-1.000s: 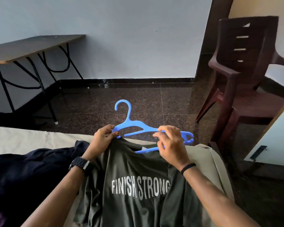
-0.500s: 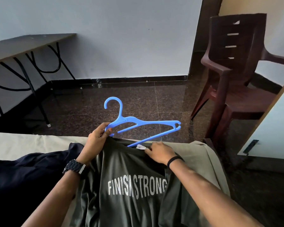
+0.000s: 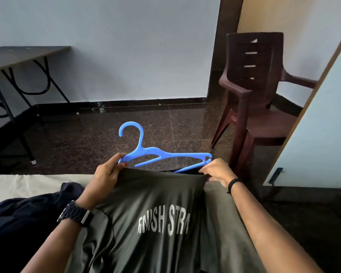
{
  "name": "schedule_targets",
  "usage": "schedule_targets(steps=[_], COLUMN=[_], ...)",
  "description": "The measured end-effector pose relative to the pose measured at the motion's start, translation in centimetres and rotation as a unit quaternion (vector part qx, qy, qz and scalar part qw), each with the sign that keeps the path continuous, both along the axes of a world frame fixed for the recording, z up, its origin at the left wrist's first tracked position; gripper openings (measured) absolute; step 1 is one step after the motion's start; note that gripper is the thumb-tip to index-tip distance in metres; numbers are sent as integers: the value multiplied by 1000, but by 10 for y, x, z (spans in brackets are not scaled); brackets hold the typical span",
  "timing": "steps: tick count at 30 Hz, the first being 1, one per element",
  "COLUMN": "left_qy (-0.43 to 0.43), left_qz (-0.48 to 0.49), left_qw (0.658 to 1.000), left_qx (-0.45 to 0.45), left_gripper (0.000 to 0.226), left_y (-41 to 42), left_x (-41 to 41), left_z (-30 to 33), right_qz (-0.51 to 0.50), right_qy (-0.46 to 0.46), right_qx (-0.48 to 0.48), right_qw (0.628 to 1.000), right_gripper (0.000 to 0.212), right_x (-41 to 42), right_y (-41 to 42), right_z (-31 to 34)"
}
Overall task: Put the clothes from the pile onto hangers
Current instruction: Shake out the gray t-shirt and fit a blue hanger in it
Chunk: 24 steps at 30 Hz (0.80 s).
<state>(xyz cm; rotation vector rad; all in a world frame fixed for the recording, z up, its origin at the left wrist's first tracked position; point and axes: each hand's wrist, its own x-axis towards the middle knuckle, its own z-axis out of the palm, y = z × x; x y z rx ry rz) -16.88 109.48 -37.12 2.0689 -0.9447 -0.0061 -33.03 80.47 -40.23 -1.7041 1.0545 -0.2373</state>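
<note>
Shirt (image 3: pixel 158 209) collar pinched by right hand (image 3: pixel 217 170); left hand (image 3: pixel 104 174) grips hanger (image 3: pixel 165 156). I'd stretch the collar wide over the hanger's right end at the bed (image 3: pixel 28 186) edge.

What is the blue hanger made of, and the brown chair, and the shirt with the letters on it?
The hanger looks like smooth moulded plastic: one solid blue piece with flat arms. The chair also looks like moulded plastic, dark brown with a slight sheen and slots cut in its back. The shirt seems a thin, soft knit cloth, maybe sporty polyester; it drapes in folds, and its white letters look printed on.
</note>
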Motion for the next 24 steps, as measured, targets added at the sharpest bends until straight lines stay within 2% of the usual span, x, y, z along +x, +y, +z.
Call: schedule_targets(steps=[1, 4, 9, 13, 15, 17, 21, 24], left_qy=[-16, -62, -74, -57, -73, -113, -130, -128], left_qz=[-6, -26, -54, -80, -85, -82, -95, -105], left_qw=[1000, 997, 995, 994, 993, 989, 985, 983], left_qx=[3, 32, 31, 38, 48, 55, 66, 84], left_gripper=[23, 32, 90, 75, 79, 78, 51, 56], left_y=[1, 7, 13, 13, 16, 19, 21, 24], left_x=[-2, -6, -19, -28, -27, -29, -32, -34], left_z=[6, 25, 54, 68, 77, 89, 115, 135], right_qz=[-5, -13, 45, 92, 115, 127, 129, 163], right_qy=[-17, -53, 32, 128, 152, 150, 122, 99], right_qx=[16, 22, -47, -109, -125, -136, -116, -87], right_qw=[1000, 998, 997, 982, 974, 971, 977, 978], right_gripper=[6, 25, 20, 17, 25, 28, 32, 34], right_x=[-3, -8, -15, -16, -16, -16, -18, -24], right_y=[-2, -9, -8, -4, -2, -1, -5, -5], right_z=[4, 14, 33, 56, 65, 74, 83, 89])
